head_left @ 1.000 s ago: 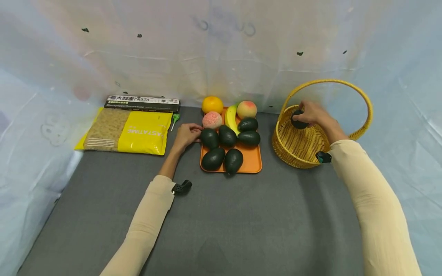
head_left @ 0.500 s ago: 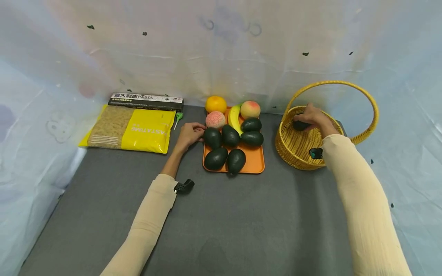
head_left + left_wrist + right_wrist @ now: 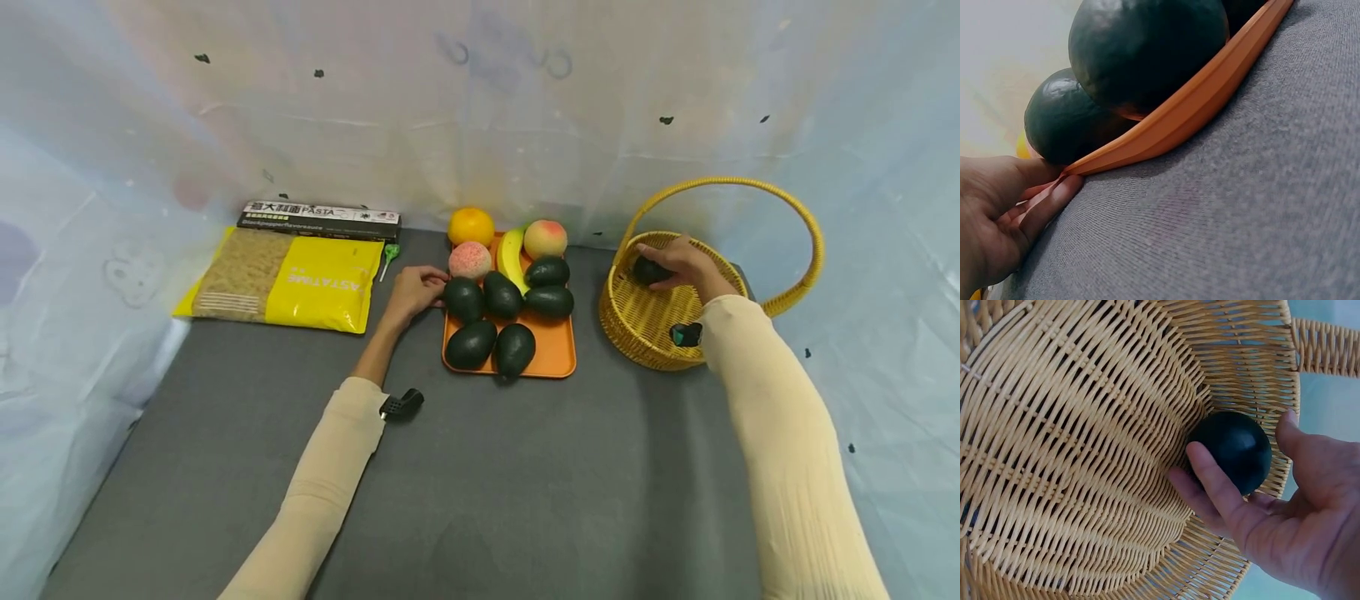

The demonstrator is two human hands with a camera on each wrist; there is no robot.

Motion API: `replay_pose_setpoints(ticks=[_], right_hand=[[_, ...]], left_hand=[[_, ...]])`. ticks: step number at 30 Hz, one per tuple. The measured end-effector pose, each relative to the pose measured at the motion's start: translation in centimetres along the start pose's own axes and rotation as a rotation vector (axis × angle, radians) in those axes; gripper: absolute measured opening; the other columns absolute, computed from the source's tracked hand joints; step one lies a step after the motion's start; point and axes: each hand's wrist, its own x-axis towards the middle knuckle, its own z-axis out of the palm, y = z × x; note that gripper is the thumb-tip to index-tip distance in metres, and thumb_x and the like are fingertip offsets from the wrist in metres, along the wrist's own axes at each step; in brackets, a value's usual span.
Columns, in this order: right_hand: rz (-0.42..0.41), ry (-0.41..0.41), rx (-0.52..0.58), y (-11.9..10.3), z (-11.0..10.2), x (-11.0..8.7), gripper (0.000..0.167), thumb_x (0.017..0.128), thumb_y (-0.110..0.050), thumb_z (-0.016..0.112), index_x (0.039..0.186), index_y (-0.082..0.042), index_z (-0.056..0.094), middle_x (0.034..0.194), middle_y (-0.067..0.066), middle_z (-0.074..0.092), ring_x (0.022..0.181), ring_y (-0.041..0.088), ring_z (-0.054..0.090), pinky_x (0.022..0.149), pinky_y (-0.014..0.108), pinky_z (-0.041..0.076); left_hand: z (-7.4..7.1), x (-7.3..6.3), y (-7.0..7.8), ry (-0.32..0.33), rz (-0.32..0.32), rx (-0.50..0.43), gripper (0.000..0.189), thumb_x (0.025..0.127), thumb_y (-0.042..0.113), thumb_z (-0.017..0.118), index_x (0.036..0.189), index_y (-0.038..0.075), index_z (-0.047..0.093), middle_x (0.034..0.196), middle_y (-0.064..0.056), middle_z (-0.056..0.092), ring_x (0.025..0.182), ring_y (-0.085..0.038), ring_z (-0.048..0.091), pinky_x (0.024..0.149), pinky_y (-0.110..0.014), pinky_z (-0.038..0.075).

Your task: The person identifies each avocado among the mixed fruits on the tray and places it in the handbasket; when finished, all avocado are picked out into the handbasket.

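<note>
My left hand pinches the left rim of an orange tray; the left wrist view shows thumb and fingers on the tray's edge. Several dark green avocados lie on this tray, along with a banana, a pink peach-like fruit, another peach and an orange. Inside a yellow wicker basket, my right hand is beside one avocado. Its thumb stands apart from the avocado, and its fairly straight fingers lie close along the other side.
On the left lie a yellow pasta bag, a black-and-white pasta box and a green lollipop. The basket's tall handle arches over its opening. A pale plastic sheet hangs behind the grey table.
My right hand has loosened around the avocado, its thumb now lifted away, and the avocado sits in the basket. My left hand stays on the tray's rim. The head view has shifted slightly.
</note>
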Motion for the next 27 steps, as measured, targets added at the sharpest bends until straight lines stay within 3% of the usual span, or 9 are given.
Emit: replay_pose_setpoints(ticks=[6, 9, 13, 15, 17, 19, 22, 24, 27], right_hand=[[0.061, -0.006, -0.033, -0.1, -0.3, -0.1, 0.101, 0.109, -0.048, 0.037, 0.153, 0.011, -0.033, 0.163, 0.038, -0.005, 0.081, 0.020, 0.066, 0.083, 0.029, 0.067], [0.053, 0.023, -0.034, 0.0, -0.2, -0.3, 0.093, 0.108, -0.049, 0.039, 0.159, 0.014, -0.006, 0.157, 0.038, 0.016, 0.073, 0.018, 0.070, 0.081, 0.032, 0.067], [0.074, 0.018, -0.037, 0.0, -0.2, -0.4, 0.087, 0.109, -0.049, 0.039, 0.159, 0.015, 0.008, 0.160, 0.037, 0.014, 0.066, 0.016, 0.071, 0.086, 0.035, 0.067], [0.092, -0.003, -0.034, -0.1, -0.2, -0.5, 0.093, 0.109, -0.050, 0.036, 0.160, 0.012, -0.010, 0.166, 0.035, -0.002, 0.068, 0.017, 0.072, 0.089, 0.035, 0.066], [0.095, 0.000, -0.028, -0.2, -0.1, -0.6, 0.093, 0.108, -0.050, 0.036, 0.160, 0.011, -0.013, 0.167, 0.035, -0.004, 0.074, 0.022, 0.073, 0.090, 0.035, 0.066], [0.083, 0.022, -0.044, -0.2, 0.1, -0.7, 0.089, 0.108, -0.050, 0.037, 0.160, 0.013, 0.000, 0.165, 0.036, 0.006, 0.087, 0.037, 0.075, 0.088, 0.036, 0.067], [0.059, 0.041, -0.048, -0.2, 0.4, -0.9, 0.088, 0.109, -0.049, 0.037, 0.159, 0.015, 0.004, 0.165, 0.037, 0.005, 0.129, 0.052, 0.060, 0.097, 0.042, 0.064], [0.053, 0.029, -0.059, -0.3, 0.4, -1.1, 0.093, 0.109, -0.050, 0.034, 0.160, 0.011, -0.015, 0.167, 0.035, -0.013, 0.150, 0.054, 0.035, 0.110, 0.048, 0.056], [0.043, 0.007, -0.087, -0.6, 0.4, -1.3, 0.101, 0.108, -0.052, 0.029, 0.149, 0.004, -0.043, 0.162, 0.030, -0.039, 0.158, 0.053, 0.010, 0.123, 0.058, 0.040]], left_hand=[[0.0, 0.1, 0.1, 0.009, 0.003, 0.017, 0.021, 0.096, 0.014, 0.069, 0.110, 0.000, 0.077, 0.104, -0.022, 0.077, 0.074, -0.007, 0.068, 0.062, -0.021, 0.062], [0.0, 0.1, 0.2, 0.007, 0.003, 0.028, 0.022, 0.096, 0.013, 0.068, 0.111, 0.000, 0.077, 0.104, -0.022, 0.077, 0.074, -0.006, 0.067, 0.062, -0.019, 0.061], [0.0, 0.0, 0.2, -0.002, -0.006, 0.009, 0.023, 0.096, 0.013, 0.068, 0.112, -0.001, 0.076, 0.105, -0.023, 0.077, 0.072, -0.005, 0.067, 0.061, -0.020, 0.061], [-0.1, 0.0, 0.2, -0.006, -0.010, -0.002, 0.023, 0.096, 0.012, 0.068, 0.113, -0.001, 0.076, 0.106, -0.023, 0.076, 0.072, -0.005, 0.067, 0.062, -0.021, 0.062], [-0.1, 0.0, 0.2, -0.010, -0.015, 0.001, 0.023, 0.096, 0.013, 0.068, 0.114, -0.001, 0.075, 0.106, -0.023, 0.076, 0.072, -0.004, 0.068, 0.062, -0.021, 0.062], [-0.1, 0.0, 0.2, -0.013, -0.019, 0.008, 0.024, 0.096, 0.013, 0.068, 0.114, -0.001, 0.075, 0.107, -0.023, 0.077, 0.072, -0.003, 0.067, 0.063, -0.020, 0.062], [-0.1, -0.1, 0.1, -0.013, -0.025, -0.001, 0.023, 0.096, 0.013, 0.068, 0.114, -0.001, 0.075, 0.106, -0.023, 0.077, 0.070, -0.004, 0.067, 0.062, -0.020, 0.062], [-0.1, -0.1, 0.1, -0.014, -0.022, -0.005, 0.023, 0.097, 0.012, 0.068, 0.114, -0.002, 0.075, 0.105, -0.024, 0.076, 0.070, -0.004, 0.067, 0.061, -0.021, 0.062], [-0.1, -0.1, 0.0, -0.019, -0.022, -0.002, 0.024, 0.097, 0.013, 0.068, 0.115, -0.002, 0.075, 0.106, -0.023, 0.076, 0.070, -0.004, 0.067, 0.062, -0.021, 0.063]])
